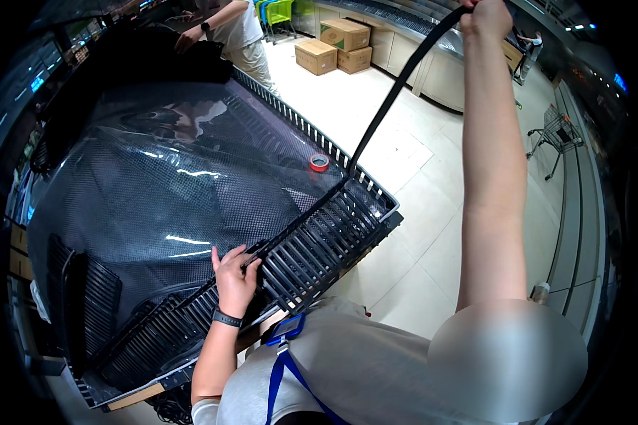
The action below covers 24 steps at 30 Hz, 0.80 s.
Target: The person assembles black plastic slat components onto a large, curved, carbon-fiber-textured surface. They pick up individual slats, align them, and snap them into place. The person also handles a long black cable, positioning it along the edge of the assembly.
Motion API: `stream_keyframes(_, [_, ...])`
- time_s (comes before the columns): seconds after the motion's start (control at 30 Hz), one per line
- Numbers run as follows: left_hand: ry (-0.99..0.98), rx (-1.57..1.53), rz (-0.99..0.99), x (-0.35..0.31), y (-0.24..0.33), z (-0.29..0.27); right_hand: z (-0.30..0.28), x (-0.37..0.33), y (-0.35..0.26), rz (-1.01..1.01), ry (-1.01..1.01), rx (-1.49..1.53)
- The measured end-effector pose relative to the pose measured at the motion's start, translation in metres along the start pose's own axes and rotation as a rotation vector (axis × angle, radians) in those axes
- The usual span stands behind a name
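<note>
My right hand [486, 20] is raised high at the upper right, closed around one end of a long black strip [403, 79]. From there the strip slants down to the corner of a black slatted display stand [312, 244]. It then follows the inner edge of the slats toward my left hand [235, 282]. The thumb and fingers of that hand pinch the strip's lower stretch, with the index finger pointing away. Clear plastic sheeting [184, 184] over dark mesh covers the stand's top. On it, near the far edge, lies a red roll of tape [319, 163].
Another person [244, 42] stands at the far end of the stand, one hand on black material. Cardboard boxes [344, 34] are stacked by a counter [432, 74]. A shopping cart [556, 134] stands at the right, and green carts [276, 14] at the back.
</note>
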State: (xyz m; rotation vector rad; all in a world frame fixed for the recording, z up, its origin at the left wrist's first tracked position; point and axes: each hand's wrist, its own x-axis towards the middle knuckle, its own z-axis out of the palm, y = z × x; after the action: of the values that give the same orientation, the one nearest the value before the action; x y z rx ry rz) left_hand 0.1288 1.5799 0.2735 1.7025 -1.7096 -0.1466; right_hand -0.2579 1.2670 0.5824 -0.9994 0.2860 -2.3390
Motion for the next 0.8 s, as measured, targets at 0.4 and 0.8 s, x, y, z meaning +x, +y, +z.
stream_keyframes(0.4, [0.239, -0.207, -0.267, -0.089, -0.055, -0.091, -0.013, 0.074, -0.055, -0.045, 0.136, -0.052])
stream_keyframes(0.8, [0.570, -0.728, -0.505, -0.124, -0.089, -0.115, 0.082, -0.050, 0.058, 0.756, -0.373, 0.110])
